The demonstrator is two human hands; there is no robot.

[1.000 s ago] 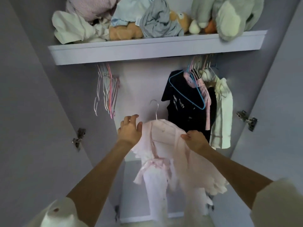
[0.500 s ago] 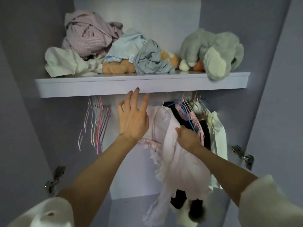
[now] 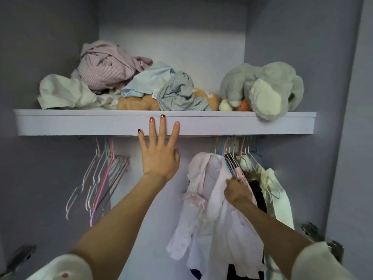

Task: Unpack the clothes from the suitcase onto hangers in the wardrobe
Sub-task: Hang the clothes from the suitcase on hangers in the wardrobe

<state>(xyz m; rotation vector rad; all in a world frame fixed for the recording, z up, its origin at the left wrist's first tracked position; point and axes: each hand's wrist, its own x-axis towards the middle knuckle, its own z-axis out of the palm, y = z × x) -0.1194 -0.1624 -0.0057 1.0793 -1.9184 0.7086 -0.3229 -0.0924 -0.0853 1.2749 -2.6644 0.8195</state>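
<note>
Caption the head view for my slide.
Right hand grips the pink dress hanging among hangered clothes; left hand is spread open before the shelf.

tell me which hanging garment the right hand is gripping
The pale pink dress, leftmost of the clothes on the rail. The right hand grips it near the shoulder; the black garment and the cream top hang further right, unheld.

Pretty dim in here, cool purplish cast. Brightest patch is the back wall (image 3: 171, 37) up above the raised left hand (image 3: 159, 156); the side walls drop into shadow. Wide-angle bends the edges, and the bottom corners below both hands are soft and blurry.
</note>
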